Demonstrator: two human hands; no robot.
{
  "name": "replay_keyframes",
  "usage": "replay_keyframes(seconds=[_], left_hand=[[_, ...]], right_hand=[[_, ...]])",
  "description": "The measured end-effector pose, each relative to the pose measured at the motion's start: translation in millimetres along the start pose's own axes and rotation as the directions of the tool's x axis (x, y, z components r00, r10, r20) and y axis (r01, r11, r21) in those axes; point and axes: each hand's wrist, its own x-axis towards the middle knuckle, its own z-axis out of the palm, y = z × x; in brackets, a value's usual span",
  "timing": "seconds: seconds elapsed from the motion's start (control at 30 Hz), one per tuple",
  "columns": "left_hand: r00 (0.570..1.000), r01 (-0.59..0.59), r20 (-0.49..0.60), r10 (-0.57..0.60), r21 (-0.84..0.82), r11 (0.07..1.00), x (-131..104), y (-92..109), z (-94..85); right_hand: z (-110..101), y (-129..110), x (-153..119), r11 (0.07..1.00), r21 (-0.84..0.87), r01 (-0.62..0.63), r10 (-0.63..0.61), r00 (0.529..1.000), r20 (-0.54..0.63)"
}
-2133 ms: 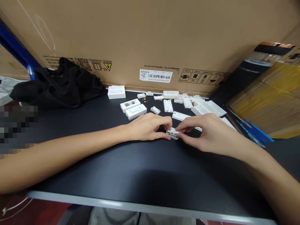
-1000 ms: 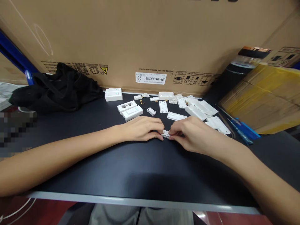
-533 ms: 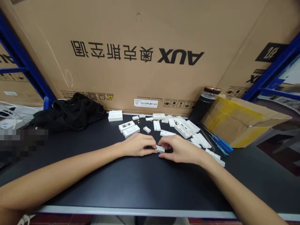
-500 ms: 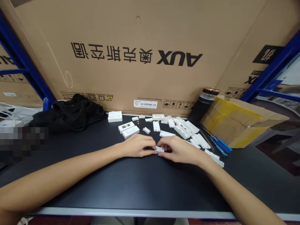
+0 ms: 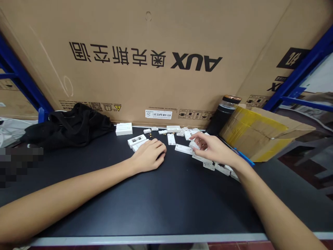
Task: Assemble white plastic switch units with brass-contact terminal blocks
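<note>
Dark desk [image 5: 161, 208] with a pale front edge [image 5: 156, 239], backed by a large brown carton [image 5: 135, 86] that fills the rear like a wall and bears black lettering set upside down, a white label and rows of small printed symbols. Blue metal uprights [image 5: 28, 83] slope at left and right, each joined by a crossbar, with another carton [image 5: 10, 95] behind the left one. Reddish flooring [image 5: 226, 246] shows below the front edge, and light lies softly across the desk
</note>
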Motion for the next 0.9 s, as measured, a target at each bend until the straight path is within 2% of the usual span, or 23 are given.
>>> replay_keyframes(seconds=[0.13, 0.33, 0.63, 0.77, 0.9], left_hand=[[0.996, -0.076, 0.037, 0.076, -0.019, 0.997, 0.2, -0.2, 0.3], [0.986, -0.155, 0.044, 0.158, -0.068, 0.986, 0.2, -0.8, 0.7], [0.983, -0.181, 0.027, 0.184, -0.083, 0.980, 1.0, -1.6, 2.1], [0.982, -0.182, 0.037, 0.185, -0.085, 0.980, 0.9, -1.3, 1.8], [0.979, -0.190, 0.047, 0.199, -0.151, 0.970, -0.5, 0.3, -0.9]], right_hand=[[-14.5, 12.9, -4.0, 0.993, -0.085, -0.082, 0.087, 0.995, 0.051], [-25.3, 19.0, -10.0, 0.982, -0.109, -0.153, 0.172, 0.967, 0.189], [-19.5, 19.4, -8.8, 0.981, -0.182, -0.060, 0.108, 0.957, 0.270], [-9.2, 7.3, -6.1, 0.996, -0.089, -0.028, 0.052, 0.957, 0.284], [9.3, -12.6, -3.5, 0.992, 0.129, 0.002, -0.042, 0.951, 0.305]])
